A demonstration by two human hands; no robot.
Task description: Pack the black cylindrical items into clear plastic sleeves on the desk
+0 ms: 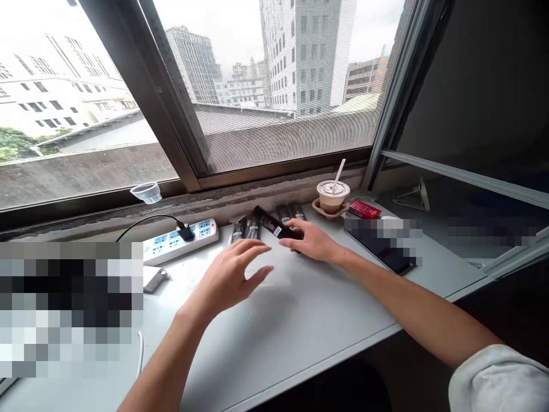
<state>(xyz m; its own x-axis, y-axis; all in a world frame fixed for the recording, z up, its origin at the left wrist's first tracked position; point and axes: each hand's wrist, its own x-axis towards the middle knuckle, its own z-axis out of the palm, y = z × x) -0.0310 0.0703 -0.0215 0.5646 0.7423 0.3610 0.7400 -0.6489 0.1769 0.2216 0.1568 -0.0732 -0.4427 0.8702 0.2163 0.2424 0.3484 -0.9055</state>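
Note:
A slim black box (271, 223) with small print and a white label is gripped at its right end by my right hand (312, 240), thumb in front and fingers behind. My left hand (234, 272) hovers over the table to the left, fingers spread and curved, with nothing in it. Just behind my left hand lie dark wrapped packets (253, 229). More dark packets (283, 213) rest against the wall behind my right hand. The lower end of the black box is hidden by my right fingers.
A white power strip (184, 242) with a black plug stands at the left back. A lidded drink cup (331, 200) with a straw sits in a cardboard holder. Right of it lie a red packet (364, 209) and a dark tablet (380, 245). A clear cup (148, 193) rests on the sill.

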